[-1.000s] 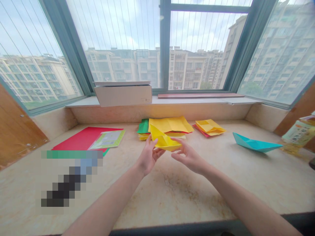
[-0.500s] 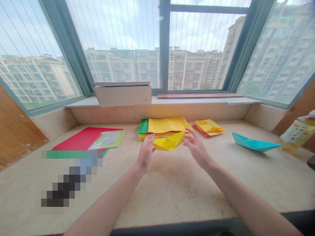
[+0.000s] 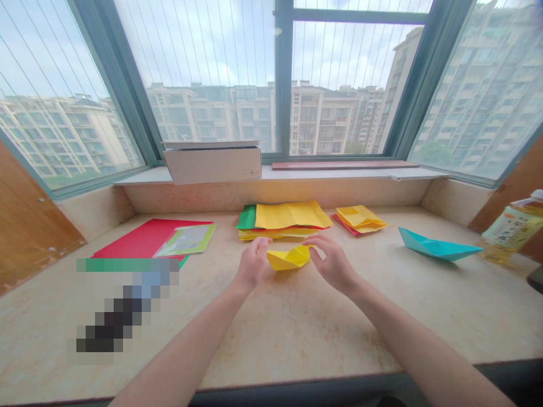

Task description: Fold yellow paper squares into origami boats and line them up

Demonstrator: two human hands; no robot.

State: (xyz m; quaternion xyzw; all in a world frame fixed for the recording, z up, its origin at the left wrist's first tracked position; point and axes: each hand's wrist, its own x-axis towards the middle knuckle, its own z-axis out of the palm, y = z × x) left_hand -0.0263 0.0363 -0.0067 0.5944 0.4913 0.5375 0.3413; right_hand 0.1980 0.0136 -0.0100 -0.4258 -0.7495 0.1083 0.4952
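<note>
A small yellow folded paper boat (image 3: 289, 258) is low over the stone counter, in front of the paper stack; whether its base touches the counter I cannot tell. At its left end is my left hand (image 3: 253, 263), with fingers bent close around the tip. My right hand (image 3: 333, 262) pinches the right tip between thumb and fingers. Behind the boat lies a stack of yellow, red and green paper (image 3: 292, 216). A larger turquoise paper boat (image 3: 439, 245) rests off to the right.
Folded yellow and red papers (image 3: 360, 219) lie behind my right hand. Red sheets (image 3: 131, 240) with a clear-and-green packet (image 3: 186, 240) lie left, beside a blurred-out patch. A white box (image 3: 214, 164) stands on the sill. A bottle (image 3: 515, 223) stands at the right.
The yellow boat has come down and slightly nearer me between both hands. My right hand's fingers have moved lower with it. The other papers stay in place.
</note>
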